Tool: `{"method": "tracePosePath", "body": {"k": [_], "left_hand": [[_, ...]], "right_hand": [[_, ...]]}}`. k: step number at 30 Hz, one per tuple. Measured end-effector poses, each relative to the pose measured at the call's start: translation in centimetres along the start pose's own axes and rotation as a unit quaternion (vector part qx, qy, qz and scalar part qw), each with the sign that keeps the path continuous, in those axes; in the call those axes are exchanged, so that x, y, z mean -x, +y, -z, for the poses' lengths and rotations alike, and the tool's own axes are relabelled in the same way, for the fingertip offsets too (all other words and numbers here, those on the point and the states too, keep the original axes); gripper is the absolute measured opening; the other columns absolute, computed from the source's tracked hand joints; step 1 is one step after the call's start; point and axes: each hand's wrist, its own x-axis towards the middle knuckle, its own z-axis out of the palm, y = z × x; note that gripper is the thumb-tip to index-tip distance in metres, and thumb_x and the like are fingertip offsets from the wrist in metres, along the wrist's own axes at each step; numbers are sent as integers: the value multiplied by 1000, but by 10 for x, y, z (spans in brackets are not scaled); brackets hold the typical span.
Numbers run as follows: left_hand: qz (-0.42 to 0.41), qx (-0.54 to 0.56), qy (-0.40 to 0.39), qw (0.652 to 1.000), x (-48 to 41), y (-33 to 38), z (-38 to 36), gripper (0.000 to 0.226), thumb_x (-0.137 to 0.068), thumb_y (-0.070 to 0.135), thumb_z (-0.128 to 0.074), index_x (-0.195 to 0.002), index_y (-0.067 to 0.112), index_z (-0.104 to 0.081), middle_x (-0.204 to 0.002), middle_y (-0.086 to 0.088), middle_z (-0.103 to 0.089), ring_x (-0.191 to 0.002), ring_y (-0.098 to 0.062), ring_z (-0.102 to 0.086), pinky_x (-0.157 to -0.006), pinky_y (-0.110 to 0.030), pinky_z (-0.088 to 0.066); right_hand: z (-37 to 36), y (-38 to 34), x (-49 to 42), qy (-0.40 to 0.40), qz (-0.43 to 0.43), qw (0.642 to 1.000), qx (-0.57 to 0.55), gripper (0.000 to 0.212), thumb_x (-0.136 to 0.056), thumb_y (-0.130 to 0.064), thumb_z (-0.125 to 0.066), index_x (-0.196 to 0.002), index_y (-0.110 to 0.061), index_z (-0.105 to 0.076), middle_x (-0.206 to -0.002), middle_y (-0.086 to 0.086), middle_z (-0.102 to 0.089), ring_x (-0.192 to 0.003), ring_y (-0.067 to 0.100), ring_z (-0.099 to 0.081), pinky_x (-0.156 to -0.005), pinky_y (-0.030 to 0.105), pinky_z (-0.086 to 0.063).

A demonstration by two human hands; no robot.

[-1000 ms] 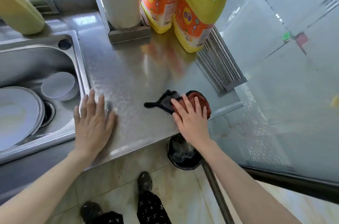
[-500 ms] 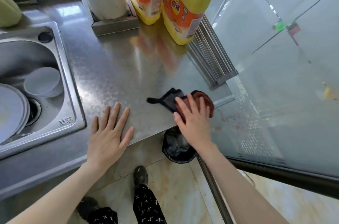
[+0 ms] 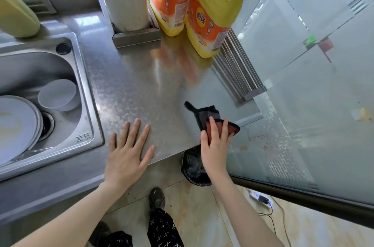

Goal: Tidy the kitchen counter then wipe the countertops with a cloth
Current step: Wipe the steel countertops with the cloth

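Two hands are on the steel countertop (image 3: 141, 84). Right hand (image 3: 215, 145) lies flat, fingers extended and slightly spread, pressing down on the cloth (image 3: 210, 117) rather than gripping it; the palm overhangs the front edge of the counter. Cloth sits at the front right corner of the countertop, dark with a reddish-brown face under the fingers; its long axis runs diagonally, a thin dark tail pointing back and left toward the middle of the counter, the opposite end reaching just short of the right edge. Left hand (image 3: 127, 151) is fully open, fingers splayed, palm down on bare steel near the front edge, holding nothing, apart from the cloth. Open steel extends between the hands and back toward two yellow detergent bottles (image 3: 210, 14) standing upright at the rear beside a white pipe (image 3: 125, 3). A rolled metal rack (image 3: 238, 70) lies along the right edge, near the cloth but not touching it. Left boundary of the clear area is the sink (image 3: 83, 93), which contains a plate (image 3: 16, 125) and a bowl (image 3: 57, 95). A black-lined bin (image 3: 192, 165) stands on the floor directly under the front corner. Frosted glass panel (image 3: 303, 84) closes the right side.
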Motion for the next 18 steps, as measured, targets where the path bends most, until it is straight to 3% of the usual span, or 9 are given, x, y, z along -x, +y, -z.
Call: {"method": "tracePosePath", "body": {"k": [3,7,10,15,18], "left_hand": [[-8,32,9,999,1,-1,3,61,-93,56,-17,-147,30,-15,-156,6,-6,-144,-16,0,-114,-36,8],[-31,58,24,998,43,-25,9,52,-95,44,-25,-139,21,-42,-151,2,-29,-141,-15,-16,-116,-36,-4],[44,54,16,997,99,-63,11,55,-97,45,-16,-138,20,-43,-149,-2,-33,-140,-18,-20,-115,-36,-3],[250,58,15,966,160,-130,13,66,-92,53,-12,-145,17,-26,-154,-14,-19,-142,-30,-17,-112,-48,-13],[267,55,-10,962,179,-152,15,68,-90,55,-9,-146,20,-23,-154,-13,-18,-142,-28,-14,-111,-52,-19]], "right_hand": [[16,9,-27,34,-49,998,6,48,-98,-32,-40,-144,-31,-28,-158,7,0,-142,40,3,-114,48,-13],[10,-11,-38,84,-117,990,-11,47,-100,-26,-36,-146,-23,-27,-157,13,-2,-142,39,-7,-113,44,-15],[-26,-42,2,78,-101,992,-6,46,-100,-26,-35,-145,-23,-29,-157,13,-5,-140,43,-7,-112,46,-15],[-99,-98,109,-19,-4,1000,13,46,-99,-27,-38,-144,-29,-31,-158,10,-1,-140,48,6,-114,49,-1],[-127,-125,168,-102,37,993,41,47,-99,-30,-37,-144,-36,-25,-158,3,6,-139,47,13,-114,46,0]]}}
